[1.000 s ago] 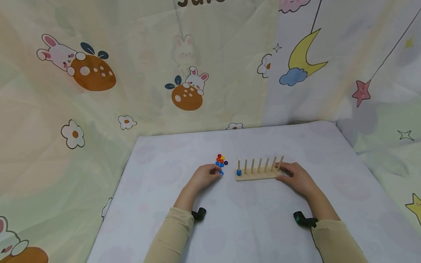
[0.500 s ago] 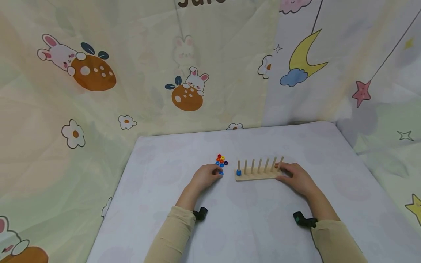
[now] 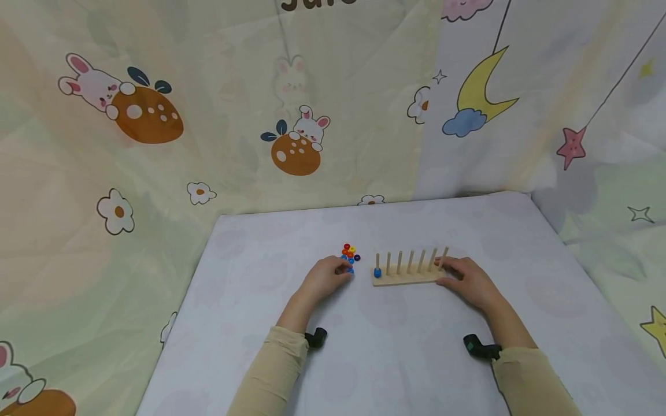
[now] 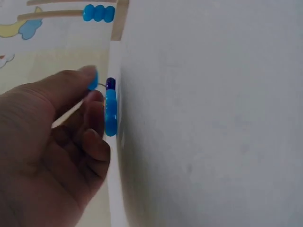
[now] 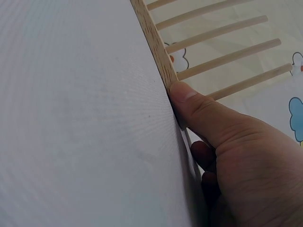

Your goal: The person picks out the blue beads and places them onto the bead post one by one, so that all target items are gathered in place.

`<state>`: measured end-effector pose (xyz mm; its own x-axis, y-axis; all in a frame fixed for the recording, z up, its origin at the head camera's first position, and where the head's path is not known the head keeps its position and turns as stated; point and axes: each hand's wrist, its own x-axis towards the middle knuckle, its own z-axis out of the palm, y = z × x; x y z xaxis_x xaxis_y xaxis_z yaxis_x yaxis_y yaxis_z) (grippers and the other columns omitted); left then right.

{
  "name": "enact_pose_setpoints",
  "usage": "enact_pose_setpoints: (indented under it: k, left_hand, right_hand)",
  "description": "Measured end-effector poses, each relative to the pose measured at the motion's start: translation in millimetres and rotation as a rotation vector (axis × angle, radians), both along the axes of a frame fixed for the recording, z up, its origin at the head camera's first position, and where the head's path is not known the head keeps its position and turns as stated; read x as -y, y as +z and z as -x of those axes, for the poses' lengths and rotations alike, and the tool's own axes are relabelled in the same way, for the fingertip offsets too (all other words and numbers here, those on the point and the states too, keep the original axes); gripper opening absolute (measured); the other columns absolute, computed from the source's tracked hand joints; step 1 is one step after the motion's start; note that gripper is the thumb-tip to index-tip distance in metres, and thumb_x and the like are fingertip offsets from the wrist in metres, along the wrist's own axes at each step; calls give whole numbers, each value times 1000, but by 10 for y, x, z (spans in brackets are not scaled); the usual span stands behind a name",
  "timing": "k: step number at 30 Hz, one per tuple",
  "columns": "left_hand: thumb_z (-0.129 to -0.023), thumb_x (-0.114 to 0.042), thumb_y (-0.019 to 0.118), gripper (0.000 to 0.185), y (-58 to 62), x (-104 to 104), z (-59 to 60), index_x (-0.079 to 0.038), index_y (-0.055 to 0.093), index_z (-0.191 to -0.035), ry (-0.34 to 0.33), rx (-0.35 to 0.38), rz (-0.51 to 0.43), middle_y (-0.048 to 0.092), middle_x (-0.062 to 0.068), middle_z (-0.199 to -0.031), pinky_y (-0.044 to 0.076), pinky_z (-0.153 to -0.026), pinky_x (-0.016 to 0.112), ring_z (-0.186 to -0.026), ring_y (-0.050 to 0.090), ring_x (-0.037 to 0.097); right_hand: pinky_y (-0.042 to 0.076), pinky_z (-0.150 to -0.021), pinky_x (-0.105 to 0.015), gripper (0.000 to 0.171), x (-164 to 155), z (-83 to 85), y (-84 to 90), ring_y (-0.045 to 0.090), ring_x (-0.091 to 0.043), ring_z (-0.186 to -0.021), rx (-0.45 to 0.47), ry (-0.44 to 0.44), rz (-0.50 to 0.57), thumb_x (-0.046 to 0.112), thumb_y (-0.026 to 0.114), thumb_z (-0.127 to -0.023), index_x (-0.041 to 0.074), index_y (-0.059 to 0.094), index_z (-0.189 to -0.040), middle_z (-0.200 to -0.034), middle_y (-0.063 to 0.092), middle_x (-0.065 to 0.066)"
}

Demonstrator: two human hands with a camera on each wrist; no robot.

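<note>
Small blue ring (image 4: 110,113) on edge, beside wooden peg board (image 3: 408,276).

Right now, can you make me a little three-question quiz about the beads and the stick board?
1. True or false: the right hand holds the wooden peg board at its right end.
2. What colour are the beads already on a peg? A red, B blue, C yellow.
3. Which hand touches the loose bead pile?

Key: 1 true. 2 B. 3 The left hand, pinching a blue bead.
</note>
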<state>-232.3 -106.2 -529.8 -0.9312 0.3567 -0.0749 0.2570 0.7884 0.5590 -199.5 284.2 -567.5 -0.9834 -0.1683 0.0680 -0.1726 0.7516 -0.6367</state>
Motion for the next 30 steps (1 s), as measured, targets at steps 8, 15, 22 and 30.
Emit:
enact_pose_setpoints:
  k: [8,15,22,30]
  left_hand:
    - [-94,-34,67,25,149,-52,14,-21,70,-115,-8,-29,28,69,-6,-104,51,-89,34,-96,61,12]
    - [-95,-34,66,25,281,-80,36,-22,70,-117,-31,-29,-17,70,-6,-106,52,-80,28,-93,60,12]
    - [-96,-35,65,27,419,-139,43,-23,69,-120,-71,-78,-81,69,-8,-109,52,-83,29,-96,62,10]
    - [-97,-35,64,29,556,-253,44,-21,69,-122,-113,-88,-172,69,-8,-113,52,-80,26,-95,62,9]
  right_hand:
    - [41,-98,-58,55,0,-7,6,53,-33,-116,9,-6,-2,51,70,-87,19,62,-130,-123,60,-14]
    - [41,-98,-57,52,5,-4,22,53,-31,-116,-5,5,6,49,72,-87,21,63,-129,-123,61,-12]
    - [40,-99,-58,51,3,3,22,53,-32,-116,-16,6,7,48,73,-86,22,63,-128,-123,61,-12]
    - [40,-99,-58,51,3,-1,8,53,-31,-116,-20,3,6,47,73,-86,21,63,-129,-123,62,-11]
